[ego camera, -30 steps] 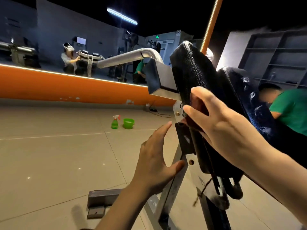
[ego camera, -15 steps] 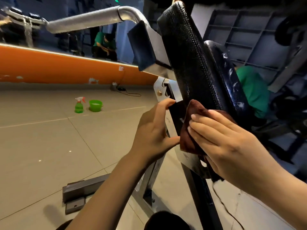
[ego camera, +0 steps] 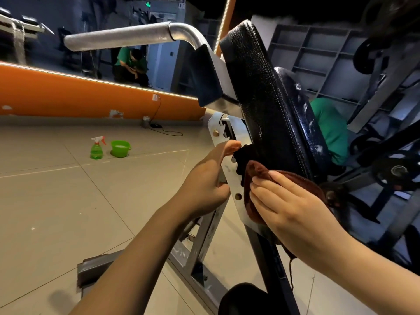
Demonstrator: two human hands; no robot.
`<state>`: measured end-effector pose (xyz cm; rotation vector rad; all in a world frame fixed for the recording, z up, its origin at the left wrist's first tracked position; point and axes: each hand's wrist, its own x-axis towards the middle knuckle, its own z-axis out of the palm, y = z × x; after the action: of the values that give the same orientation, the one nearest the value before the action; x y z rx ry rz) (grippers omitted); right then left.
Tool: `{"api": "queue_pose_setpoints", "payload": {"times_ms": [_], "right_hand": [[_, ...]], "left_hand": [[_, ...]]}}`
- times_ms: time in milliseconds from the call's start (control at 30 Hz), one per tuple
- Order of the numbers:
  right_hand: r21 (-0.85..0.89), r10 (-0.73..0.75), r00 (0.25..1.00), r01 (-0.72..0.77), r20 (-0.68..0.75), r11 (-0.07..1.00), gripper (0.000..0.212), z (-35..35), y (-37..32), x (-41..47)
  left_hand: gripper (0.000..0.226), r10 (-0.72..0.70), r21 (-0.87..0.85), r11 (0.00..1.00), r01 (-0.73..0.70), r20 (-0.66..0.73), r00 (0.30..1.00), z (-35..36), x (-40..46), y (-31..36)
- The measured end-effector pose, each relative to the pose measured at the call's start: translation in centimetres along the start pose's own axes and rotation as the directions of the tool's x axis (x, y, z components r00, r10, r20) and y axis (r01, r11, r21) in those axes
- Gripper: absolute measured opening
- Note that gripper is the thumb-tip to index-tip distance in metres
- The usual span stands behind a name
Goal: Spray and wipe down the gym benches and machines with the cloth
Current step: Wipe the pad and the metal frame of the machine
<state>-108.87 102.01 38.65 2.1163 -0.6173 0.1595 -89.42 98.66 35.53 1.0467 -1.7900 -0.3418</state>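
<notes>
A: Where's the cloth rn?

B: Brown cloth (ego camera: 261, 176) is under my right hand (ego camera: 293, 205), pushed against the metal bracket (ego camera: 229, 173) and the lower edge of the black back pad (ego camera: 261, 98). Fingers lie fairly straight over it, flat on top, pressing, not curled round it. A loose thread hangs down from the cloth below my wrist.

A: And the left?

B: Left hand (ego camera: 204, 178) grips the bracket's near edge, fingers wrapped behind the plate, thumb up along the front, tip near the notched slots. So it's holding the frame, w/ the cloth just beside it on the other side of the plate.

A: Bench layout?

B: Back pad is tilted steeply, a second black pad (ego camera: 304, 123) just behind it w/ shiny wet-looking streaks. A silver padded handle bar (ego camera: 118, 37) sticks out to the left from the top of the frame. Steel legs (ego camera: 204, 237) slant down to the tiled floor (ego camera: 56, 201) between my arms.

A: Spray?

B: Green spray bottle (ego camera: 97, 148) stands upright on the floor, well apart from me, w/ a small green bucket (ego camera: 120, 148) just beside it on its right. Orange wall base (ego camera: 79, 96) behind them, a cable trailing from a socket there.

A: Anyone else about?

B: A person in a green top (ego camera: 131, 62) crouches in the background; another green top (ego camera: 329, 126) shows behind the pads.
</notes>
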Motion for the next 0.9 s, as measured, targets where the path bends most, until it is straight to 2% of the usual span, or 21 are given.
{"api": "queue_pose_setpoints", "payload": {"times_ms": [233, 367, 500, 600, 700, 733, 800, 900], "right_hand": [[0.042, 0.111, 0.993, -0.109, -0.048, 0.993, 0.030, -0.2, 1.4, 4.2], [0.006, 0.048, 0.999, -0.048, -0.024, 0.999, 0.027, 0.3, 0.2, 1.0], [0.009, -0.003, 1.000, 0.003, 0.007, 1.000, 0.039, 0.1, 0.2, -0.4], [0.040, 0.040, 0.999, -0.040, 0.002, 0.998, 0.028, -0.3, 0.9, 1.9], [0.065, 0.121, 0.992, -0.119, -0.029, 0.991, 0.036, -0.5, 1.8, 4.8], [0.055, 0.131, 0.991, -0.129, -0.029, 0.990, 0.041, -0.5, 2.0, 5.1], [0.035, 0.130, 0.991, -0.129, -0.016, 0.991, 0.037, -0.5, 1.6, 4.3], [0.004, 0.101, 0.995, -0.101, -0.021, 0.995, 0.033, -0.4, 0.4, 1.4]], "left_hand": [[0.067, 0.004, -0.102, 0.995, -0.007, -0.033, 0.999, 0.3, 0.2, -0.8], [0.054, 0.031, -0.140, 0.989, -0.035, -0.035, 0.999, 0.0, 0.3, -1.0], [0.045, 0.005, -0.175, 0.984, -0.011, -0.036, 0.999, 0.1, 0.2, -0.7], [0.034, 0.006, -0.218, 0.976, -0.013, -0.036, 0.999, 0.0, 0.2, -0.3], [0.028, -0.019, -0.238, 0.971, 0.009, -0.040, 0.999, -0.2, 0.2, 0.0], [0.027, -0.027, -0.238, 0.971, 0.018, -0.035, 0.999, -0.3, 0.2, 0.1], [0.027, -0.034, -0.226, 0.974, 0.027, -0.025, 0.999, -0.4, 0.2, 0.2], [0.038, -0.037, -0.226, 0.974, 0.031, -0.023, 0.999, -0.3, 0.1, 0.0]]}}
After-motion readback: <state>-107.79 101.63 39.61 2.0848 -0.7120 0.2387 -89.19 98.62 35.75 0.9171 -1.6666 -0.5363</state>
